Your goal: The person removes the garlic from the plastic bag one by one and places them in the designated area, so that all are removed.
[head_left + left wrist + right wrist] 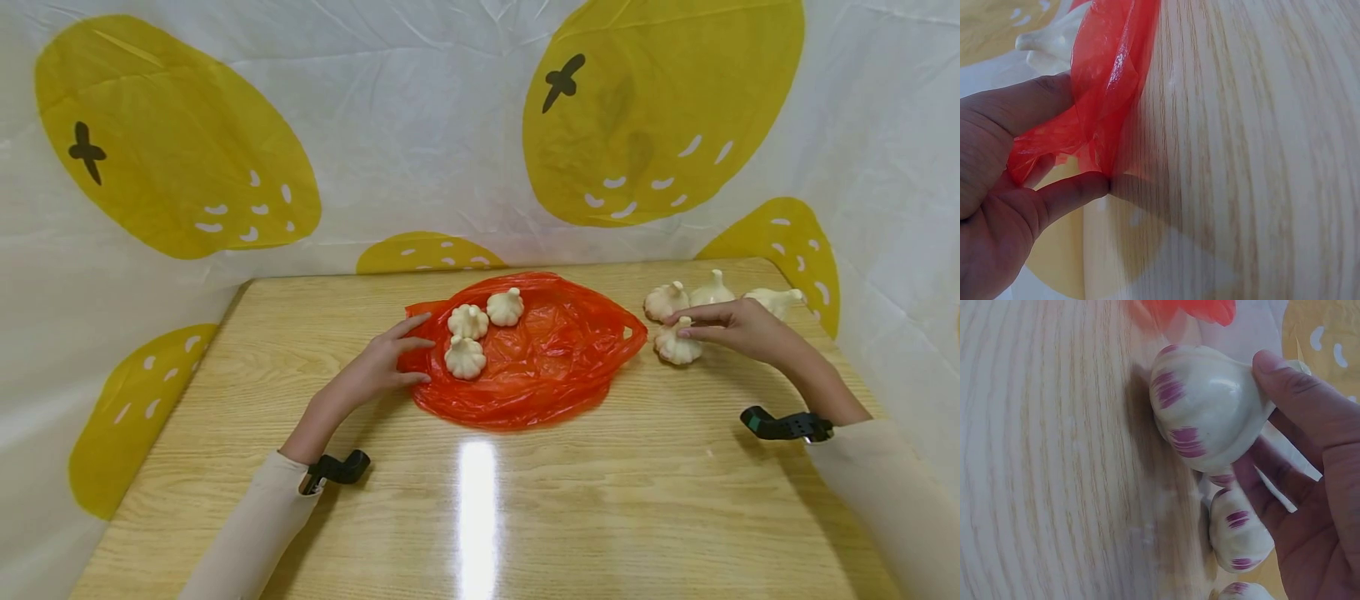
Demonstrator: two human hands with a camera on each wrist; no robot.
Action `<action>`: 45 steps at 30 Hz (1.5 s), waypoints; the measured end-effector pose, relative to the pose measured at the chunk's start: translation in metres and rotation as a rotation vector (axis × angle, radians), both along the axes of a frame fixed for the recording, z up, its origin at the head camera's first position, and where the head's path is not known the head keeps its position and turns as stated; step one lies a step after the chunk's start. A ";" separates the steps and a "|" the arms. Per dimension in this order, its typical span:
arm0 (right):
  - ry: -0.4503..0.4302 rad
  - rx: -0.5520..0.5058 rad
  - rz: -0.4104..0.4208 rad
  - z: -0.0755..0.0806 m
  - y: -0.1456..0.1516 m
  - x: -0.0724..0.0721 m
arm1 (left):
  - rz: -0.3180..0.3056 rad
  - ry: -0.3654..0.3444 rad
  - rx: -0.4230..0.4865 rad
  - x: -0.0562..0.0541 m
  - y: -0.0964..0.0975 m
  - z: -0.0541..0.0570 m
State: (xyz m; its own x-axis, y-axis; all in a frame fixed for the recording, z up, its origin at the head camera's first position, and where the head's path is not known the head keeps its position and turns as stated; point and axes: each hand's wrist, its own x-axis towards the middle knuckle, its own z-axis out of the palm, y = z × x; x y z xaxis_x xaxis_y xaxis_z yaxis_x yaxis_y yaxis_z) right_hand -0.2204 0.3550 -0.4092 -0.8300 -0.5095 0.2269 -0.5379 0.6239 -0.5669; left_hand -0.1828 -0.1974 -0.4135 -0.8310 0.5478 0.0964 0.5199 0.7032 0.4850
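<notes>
My left hand point(382, 362) is at the left edge of a red plastic bag point(551, 333), its fingers spread and touching the film. In the left wrist view the bag point(1107, 81) runs between thumb and fingers, and one fingertip meets the tabletop. Inside the bag, three garlic bulbs point(465, 357) lie at its left side. With thumb and fingertips my right hand point(738, 325) pinches a garlic bulb point(677, 343) by its stem; purple streaks mark this bulb point(1200, 409) in the right wrist view.
Beside and behind my right hand are more garlic bulbs: one point(665, 302), a second point(711, 289) and a third point(776, 302), partly covered by the hand. A wooden table point(600, 500) carries everything. White curtain point(420, 108) with yellow shapes encloses its back and sides.
</notes>
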 end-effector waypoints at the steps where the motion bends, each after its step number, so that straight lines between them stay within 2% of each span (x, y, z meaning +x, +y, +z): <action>1: 0.011 -0.002 -0.001 0.000 0.000 0.000 | -0.001 0.004 -0.001 0.000 0.000 0.000; 9: 0.090 -0.035 -0.047 0.001 -0.005 0.002 | -0.001 0.000 -0.006 0.000 0.001 -0.001; 15: 0.049 -0.021 -0.082 0.010 -0.008 0.004 | -0.001 -0.003 -0.007 -0.001 0.001 -0.001; 19: 0.040 0.019 -0.082 0.024 -0.015 0.006 | -0.001 -0.008 -0.004 -0.001 0.002 0.000; 23: 0.077 0.052 -0.044 0.043 -0.034 0.009 | -0.001 -0.006 -0.001 -0.001 0.002 0.001; 26: 0.111 0.035 0.031 0.053 -0.052 0.011 | -0.006 0.001 0.000 -0.001 0.002 0.001; 32: 0.189 -0.003 0.225 0.056 -0.088 0.007 | -0.012 0.005 -0.002 -0.001 0.002 0.001; 36: 0.229 0.012 0.295 0.058 -0.112 -0.001 | -0.005 -0.001 0.001 0.000 0.002 0.001; 39: 0.212 0.044 0.296 0.059 -0.129 -0.007 | 0.000 -0.003 -0.003 0.000 0.002 0.000; 45: 0.080 0.066 0.267 0.056 -0.157 -0.023 | 0.000 0.001 -0.010 0.001 0.001 -0.001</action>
